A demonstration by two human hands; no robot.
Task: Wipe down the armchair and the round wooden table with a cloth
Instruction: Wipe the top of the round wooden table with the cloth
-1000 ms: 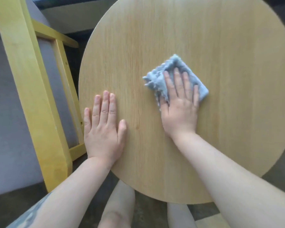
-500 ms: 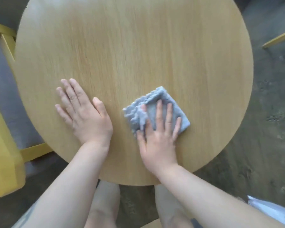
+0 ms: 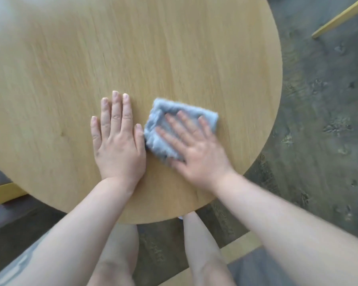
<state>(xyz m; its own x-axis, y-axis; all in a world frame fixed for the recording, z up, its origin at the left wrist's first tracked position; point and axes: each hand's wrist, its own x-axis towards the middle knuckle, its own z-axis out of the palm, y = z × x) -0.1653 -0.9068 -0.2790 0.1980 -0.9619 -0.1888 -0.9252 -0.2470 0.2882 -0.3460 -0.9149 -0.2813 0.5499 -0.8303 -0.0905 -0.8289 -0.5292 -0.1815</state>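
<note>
In the head view we see the round wooden table [image 3: 132, 58] from above. Our right hand [image 3: 196, 153], fingers straight and spread, presses flat on the folded grey cloth [image 3: 159, 129] near the table's near edge. Our left hand [image 3: 118, 145] lies flat and holds nothing, its thumb touching the cloth. A yellow armchair rail [image 3: 2, 193] shows at the lower left.
</note>
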